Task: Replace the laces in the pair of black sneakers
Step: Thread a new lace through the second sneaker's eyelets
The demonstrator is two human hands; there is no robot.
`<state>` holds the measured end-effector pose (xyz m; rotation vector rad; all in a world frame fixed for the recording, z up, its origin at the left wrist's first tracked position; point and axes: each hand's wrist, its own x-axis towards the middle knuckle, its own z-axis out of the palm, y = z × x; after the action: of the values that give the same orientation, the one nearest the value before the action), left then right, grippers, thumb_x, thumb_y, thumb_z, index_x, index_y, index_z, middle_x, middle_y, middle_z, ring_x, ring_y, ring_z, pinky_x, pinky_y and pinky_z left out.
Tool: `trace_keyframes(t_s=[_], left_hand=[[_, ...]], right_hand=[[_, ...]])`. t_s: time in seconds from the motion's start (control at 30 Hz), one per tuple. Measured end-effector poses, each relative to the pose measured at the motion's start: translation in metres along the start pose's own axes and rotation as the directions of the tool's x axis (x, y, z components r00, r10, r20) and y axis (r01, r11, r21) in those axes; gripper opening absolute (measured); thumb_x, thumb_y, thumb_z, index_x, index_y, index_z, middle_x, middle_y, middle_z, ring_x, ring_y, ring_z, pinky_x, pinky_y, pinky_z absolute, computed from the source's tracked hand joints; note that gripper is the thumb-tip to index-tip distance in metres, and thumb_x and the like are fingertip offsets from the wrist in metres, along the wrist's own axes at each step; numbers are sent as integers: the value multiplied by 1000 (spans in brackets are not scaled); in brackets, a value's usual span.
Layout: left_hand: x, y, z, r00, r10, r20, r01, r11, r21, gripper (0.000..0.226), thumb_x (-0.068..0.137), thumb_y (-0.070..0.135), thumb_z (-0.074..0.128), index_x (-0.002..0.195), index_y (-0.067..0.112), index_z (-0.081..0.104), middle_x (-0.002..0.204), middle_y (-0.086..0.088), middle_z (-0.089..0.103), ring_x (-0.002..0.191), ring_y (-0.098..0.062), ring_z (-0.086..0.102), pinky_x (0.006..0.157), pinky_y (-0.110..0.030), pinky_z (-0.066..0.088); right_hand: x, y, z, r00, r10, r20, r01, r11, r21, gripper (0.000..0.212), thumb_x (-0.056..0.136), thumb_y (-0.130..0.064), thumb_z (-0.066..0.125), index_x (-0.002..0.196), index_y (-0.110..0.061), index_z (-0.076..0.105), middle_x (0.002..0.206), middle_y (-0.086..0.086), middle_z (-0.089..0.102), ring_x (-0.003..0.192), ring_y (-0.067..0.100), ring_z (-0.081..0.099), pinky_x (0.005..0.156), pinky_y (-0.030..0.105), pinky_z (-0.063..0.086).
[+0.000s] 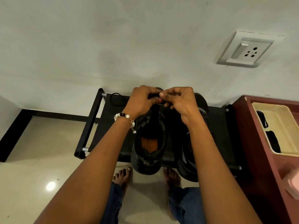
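Observation:
Two black sneakers stand side by side on a low black rack (pixel 90 123), toes to the wall. The left sneaker (pixel 148 149) shows an orange insole; the right sneaker (pixel 187 165) is partly hidden under my right forearm. My left hand (pixel 142 101), with a bead bracelet at the wrist, and my right hand (pixel 179 101) meet over the left sneaker's front, fingers curled and pinching a black lace (pixel 155 95) between them. A loose black lace (pixel 117 99) lies coiled on the rack at the back left.
A maroon cabinet (pixel 258 143) stands to the right with a cream tray (pixel 278 110) on top that holds dark items. A wall socket (pixel 246 50) is on the white wall. My bare feet (pixel 123 175) stand on the glossy tiled floor before the rack.

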<state>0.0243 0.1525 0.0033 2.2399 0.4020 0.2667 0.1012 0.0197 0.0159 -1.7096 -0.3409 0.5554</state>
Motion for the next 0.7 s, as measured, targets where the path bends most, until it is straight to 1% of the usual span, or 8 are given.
trace_keyframes(t_s=[0.07, 0.13, 0.27, 0.33, 0.4, 0.5, 0.6, 0.7], left_hand=[[-1, 2, -2, 995, -66, -77, 61, 996, -64, 17, 84, 15, 73, 100, 16, 76, 95, 0, 74, 83, -2, 63, 76, 2, 39], [0, -4, -7, 963, -182, -200, 150, 975, -165, 6, 84, 16, 73, 88, 17, 77, 83, 5, 74, 78, 1, 65, 83, -9, 47], [-1, -17, -20, 759, -442, -477, 292, 887, -357, 15, 85, 16, 68, 72, 18, 75, 76, 5, 73, 75, -9, 66, 77, -25, 54], [-3, -25, -22, 689, -484, -540, 416, 873, -253, 14, 87, 20, 66, 83, 14, 77, 87, -2, 74, 75, -12, 62, 69, -23, 50], [-1, -31, -20, 787, -367, -495, 399, 916, -44, 20, 85, 27, 68, 100, 17, 76, 106, -2, 72, 93, -16, 62, 83, -29, 49], [2, -16, -8, 978, -125, -169, 128, 992, 10, 41, 80, 29, 76, 120, 26, 68, 125, 2, 63, 117, -13, 55, 105, -30, 39], [0, -1, 0, 996, -83, -30, 79, 990, -115, 25, 83, 22, 74, 108, 21, 75, 109, 3, 72, 107, -8, 63, 100, -23, 44], [1, -6, -2, 978, -159, -138, 140, 980, -138, 10, 85, 20, 73, 93, 17, 77, 86, 5, 73, 81, 2, 65, 79, -4, 44]], right_hand=[[1, 2, -2, 1000, 2, -3, -2, 1000, -4, 9, 79, -12, 79, 83, -6, 74, 68, 6, 71, 49, 10, 56, 45, 17, 42], [2, 4, -9, 1000, 10, -20, -10, 1000, -12, 7, 78, -12, 79, 81, -8, 74, 69, 5, 72, 51, 10, 57, 47, 17, 43], [4, 7, -24, 996, 48, -73, -52, 998, -45, 6, 79, -11, 78, 81, -8, 75, 69, 4, 71, 51, 7, 55, 48, 16, 44], [4, 8, -27, 993, 60, -102, -68, 995, -76, 4, 80, -11, 78, 81, -8, 75, 71, 4, 71, 49, 3, 55, 47, 14, 43], [4, 7, -23, 993, 49, -103, -57, 995, -79, 4, 80, -10, 77, 81, -8, 74, 73, 5, 72, 48, 1, 55, 47, 11, 42], [1, 3, -9, 998, 27, -53, -29, 999, -39, 6, 80, -9, 77, 83, -6, 74, 71, 7, 71, 46, 3, 56, 44, 12, 40], [1, 2, -2, 999, 20, -30, -21, 1000, -18, 8, 79, -10, 78, 83, -5, 74, 67, 6, 71, 43, 7, 54, 41, 15, 38], [2, 4, -8, 999, 32, -17, -32, 999, -19, 8, 78, -13, 80, 82, -9, 74, 69, 5, 73, 47, 9, 56, 44, 17, 40]])
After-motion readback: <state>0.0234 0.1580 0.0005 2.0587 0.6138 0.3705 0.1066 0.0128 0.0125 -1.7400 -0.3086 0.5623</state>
